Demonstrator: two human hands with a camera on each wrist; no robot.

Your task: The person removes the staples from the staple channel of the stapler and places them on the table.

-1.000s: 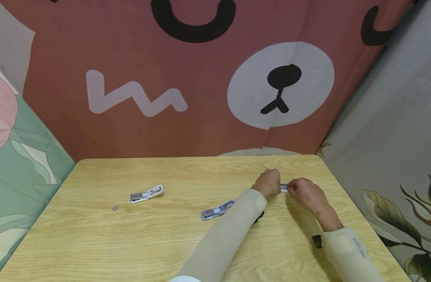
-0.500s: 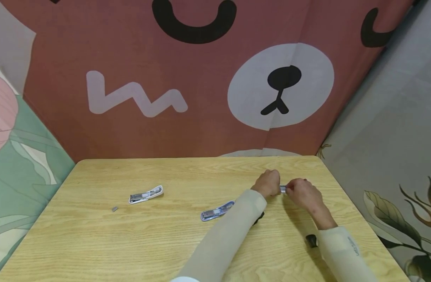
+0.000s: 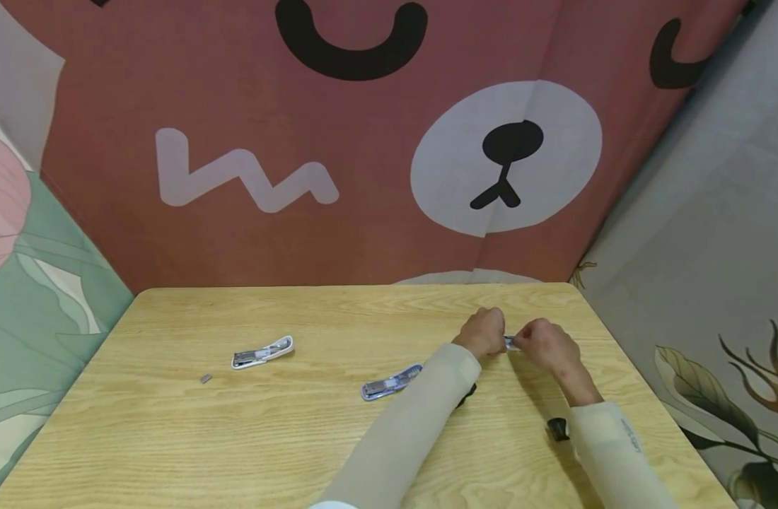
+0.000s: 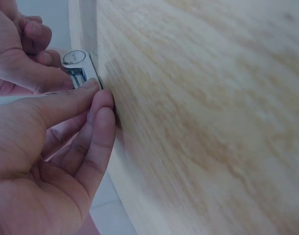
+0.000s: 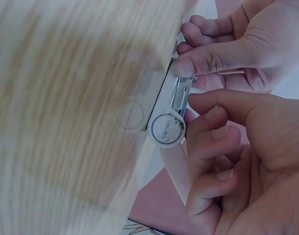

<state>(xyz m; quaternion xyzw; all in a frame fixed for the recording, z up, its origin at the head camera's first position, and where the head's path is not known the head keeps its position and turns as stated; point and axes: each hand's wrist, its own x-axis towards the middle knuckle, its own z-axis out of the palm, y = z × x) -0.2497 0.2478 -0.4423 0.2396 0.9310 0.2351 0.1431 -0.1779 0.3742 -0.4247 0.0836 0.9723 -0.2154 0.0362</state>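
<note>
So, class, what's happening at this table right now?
A person in pale sleeves works on a small stapler at the far right of the wooden table. The left hand grips one end and the right hand pinches the other, where its metal part shows. Two more staplers lie untouched: a blue one near the left forearm and a white one further left, with a tiny grey piece beside it.

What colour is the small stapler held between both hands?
White with a metal inside, the stapler shows best in the right wrist view.
</note>
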